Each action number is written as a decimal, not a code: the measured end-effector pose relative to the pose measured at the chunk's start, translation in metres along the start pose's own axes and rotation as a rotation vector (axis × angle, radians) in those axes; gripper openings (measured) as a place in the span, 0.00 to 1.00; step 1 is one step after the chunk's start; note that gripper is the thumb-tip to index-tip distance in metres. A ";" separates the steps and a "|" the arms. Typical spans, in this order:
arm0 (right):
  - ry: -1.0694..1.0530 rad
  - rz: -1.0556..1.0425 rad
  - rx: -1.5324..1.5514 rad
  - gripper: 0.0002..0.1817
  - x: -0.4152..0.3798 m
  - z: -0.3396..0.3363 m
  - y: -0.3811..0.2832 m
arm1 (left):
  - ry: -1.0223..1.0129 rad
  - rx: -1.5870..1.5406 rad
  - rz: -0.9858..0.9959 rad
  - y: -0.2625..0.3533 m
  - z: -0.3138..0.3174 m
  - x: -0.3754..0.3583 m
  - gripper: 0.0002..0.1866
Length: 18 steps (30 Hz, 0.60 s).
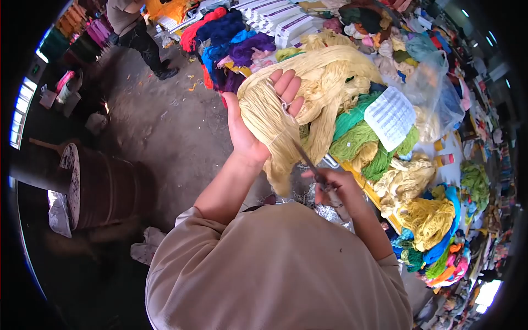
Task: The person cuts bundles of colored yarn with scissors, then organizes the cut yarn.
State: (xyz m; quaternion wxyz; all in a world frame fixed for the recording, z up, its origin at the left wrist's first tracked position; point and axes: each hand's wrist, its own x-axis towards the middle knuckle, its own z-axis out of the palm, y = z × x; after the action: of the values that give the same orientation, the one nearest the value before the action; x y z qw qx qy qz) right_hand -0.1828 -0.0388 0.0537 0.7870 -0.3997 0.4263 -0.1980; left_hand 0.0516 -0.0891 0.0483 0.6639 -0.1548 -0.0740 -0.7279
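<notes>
My left hand (246, 127) is turned palm up and bears a hank of cream yarn (267, 118). The hank lies across the palm, with the fingertips showing past its far edge. A thin white tie thread (284, 104) shows beside the fingers. My right hand (344, 190) is closed around the handles of dark metal scissors (309, 159). Their narrow tip points up and left, at the right edge of the hank. Whether the blades are apart cannot be made out. More cream yarn (335, 74) lies heaped just beyond, on the table.
Green yarn (355, 140) and a printed paper sheet (390, 117) lie on the yellow-edged table (360, 179) at right. White boxes (280, 19) and purple yarn (250, 50) sit farther back. A rusty drum (113, 187) stands left; another person (137, 33) is at upper left.
</notes>
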 end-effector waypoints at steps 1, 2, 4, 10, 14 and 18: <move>0.001 -0.001 0.001 0.17 0.001 0.000 0.003 | 0.000 0.000 -0.001 -0.001 -0.002 0.000 0.54; -0.021 -0.003 -0.018 0.16 0.004 -0.002 0.008 | 0.021 -0.004 -0.010 -0.001 -0.005 0.000 0.54; -0.046 -0.002 -0.037 0.16 0.007 -0.002 0.014 | 0.044 -0.006 -0.014 -0.002 -0.007 -0.002 0.54; -0.072 -0.169 -0.306 0.16 0.016 -0.001 0.018 | 0.054 -0.011 0.007 -0.001 -0.010 -0.001 0.52; -0.057 -0.080 -0.140 0.15 0.016 0.007 0.009 | 0.068 0.045 0.012 0.000 -0.012 -0.003 0.51; -0.051 -0.095 -0.161 0.15 0.016 0.007 0.009 | 0.063 0.016 0.016 0.003 -0.013 -0.004 0.51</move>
State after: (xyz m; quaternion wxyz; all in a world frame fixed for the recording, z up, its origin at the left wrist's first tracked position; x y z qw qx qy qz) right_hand -0.1681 -0.0407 0.0409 0.7525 -0.4863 0.4015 -0.1899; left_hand 0.0529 -0.0892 0.0346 0.6729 -0.1271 -0.0576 -0.7264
